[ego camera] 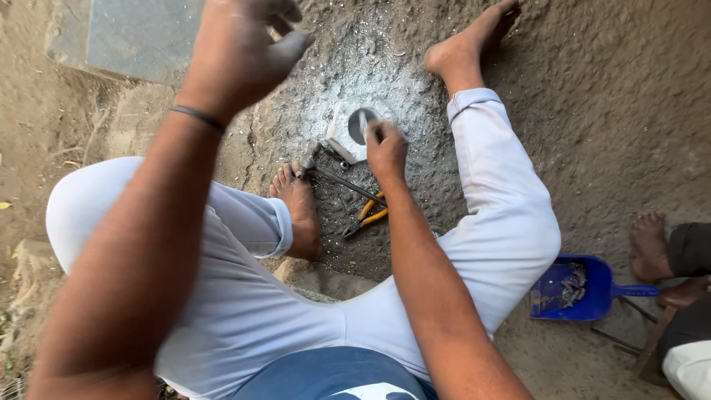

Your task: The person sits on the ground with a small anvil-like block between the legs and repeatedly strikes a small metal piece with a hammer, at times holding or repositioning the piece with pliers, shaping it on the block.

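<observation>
Packed, ash-grey dirt ground [592, 111] spreads between the person's legs. Their right hand [385, 148] pinches a thin metal strip [363, 122] upright on a pale stone block [348, 137] with a dark round hollow. Just behind that grip lie a hammer [318, 164] and yellow-handled pliers [366, 216], crowding the near edge. Their left hand [241, 48] hangs raised, fingers loosely spread and holding nothing, with free space beneath.

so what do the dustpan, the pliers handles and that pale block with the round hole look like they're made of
Dustpan: probably plastic, given its uniform bright blue and moulded shape.
Pliers: handles look like yellow-orange rubber or plastic sleeves; the jaws are dark, likely metal.
Pale block under the right hand: grey-white, matte, dusty, possibly cast metal or stone; cannot tell which.
</observation>
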{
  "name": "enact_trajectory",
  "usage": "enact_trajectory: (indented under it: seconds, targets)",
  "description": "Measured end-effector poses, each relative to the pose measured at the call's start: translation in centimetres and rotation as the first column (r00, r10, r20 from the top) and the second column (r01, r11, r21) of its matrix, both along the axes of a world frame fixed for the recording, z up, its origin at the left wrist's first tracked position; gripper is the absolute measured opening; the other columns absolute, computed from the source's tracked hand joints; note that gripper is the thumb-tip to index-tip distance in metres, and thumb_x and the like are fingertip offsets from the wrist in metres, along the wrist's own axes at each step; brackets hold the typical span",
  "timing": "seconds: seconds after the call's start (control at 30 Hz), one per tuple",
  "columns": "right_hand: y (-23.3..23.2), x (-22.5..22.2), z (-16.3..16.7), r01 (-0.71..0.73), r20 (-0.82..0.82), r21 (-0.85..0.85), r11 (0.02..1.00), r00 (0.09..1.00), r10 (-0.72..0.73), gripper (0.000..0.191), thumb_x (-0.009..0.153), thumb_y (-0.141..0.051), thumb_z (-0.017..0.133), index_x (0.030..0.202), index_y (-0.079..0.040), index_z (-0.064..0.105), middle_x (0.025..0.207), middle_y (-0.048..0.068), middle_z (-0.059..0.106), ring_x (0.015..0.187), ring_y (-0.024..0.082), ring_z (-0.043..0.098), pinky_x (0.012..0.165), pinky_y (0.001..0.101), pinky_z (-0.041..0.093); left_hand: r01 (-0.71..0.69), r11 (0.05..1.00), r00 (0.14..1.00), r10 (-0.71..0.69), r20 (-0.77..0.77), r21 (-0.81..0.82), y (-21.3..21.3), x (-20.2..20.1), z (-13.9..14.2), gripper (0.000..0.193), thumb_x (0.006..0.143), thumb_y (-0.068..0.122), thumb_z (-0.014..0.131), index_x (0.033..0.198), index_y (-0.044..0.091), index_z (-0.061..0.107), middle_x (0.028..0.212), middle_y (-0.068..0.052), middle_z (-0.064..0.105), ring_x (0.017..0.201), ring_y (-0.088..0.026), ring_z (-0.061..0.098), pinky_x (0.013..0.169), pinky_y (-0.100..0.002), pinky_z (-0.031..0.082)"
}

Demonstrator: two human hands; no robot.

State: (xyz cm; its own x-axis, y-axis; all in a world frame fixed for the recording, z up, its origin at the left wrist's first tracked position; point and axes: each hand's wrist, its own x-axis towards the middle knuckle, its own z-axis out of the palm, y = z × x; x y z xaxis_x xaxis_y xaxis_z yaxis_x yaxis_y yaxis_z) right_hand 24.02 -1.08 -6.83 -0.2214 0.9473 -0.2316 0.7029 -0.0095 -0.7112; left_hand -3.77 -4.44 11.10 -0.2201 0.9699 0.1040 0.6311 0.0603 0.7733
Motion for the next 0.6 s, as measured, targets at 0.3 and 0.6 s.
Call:
enact_trajectory:
  seconds: [0.3, 0.6]
  targets:
    - [0.3, -0.4, -0.7, -0.176, 0.112, 0.044, 0.983, 0.979, 0.171, 0.012, 0.09, -0.015, 0.073, 0.095, -0.004, 0.073, 0.09, 0.014, 0.075, 0.081, 0.028, 0.074, 0.076, 0.0402, 0.057, 0.077, 0.997, 0.972, -0.072, -0.222, 0.016, 4.0, 5.7, -2.1, 0.016, 0.082, 0.016, 0.078, 0.088, 0.006, 0.067, 0.089, -0.015, 0.07, 0.084, -0.035, 0.07, 0.071, -0.049, 0.057]
    - [0.0, -1.3, -0.4, -0.152, 0.146, 0.267, 0.952, 0.982, 0.116, 0.033, 0.099, -0.031, 0.066, 0.095, 0.001, 0.068, 0.089, 0.022, 0.072, 0.082, 0.039, 0.07, 0.075, 0.0497, 0.055, 0.017, 0.987, 0.968, 0.024, -0.251, 0.158, 4.3, 3.8, -1.1, 0.018, 0.072, 0.014, 0.066, 0.089, 0.012, 0.073, 0.08, -0.018, 0.072, 0.077, -0.039, 0.071, 0.067, -0.051, 0.057]
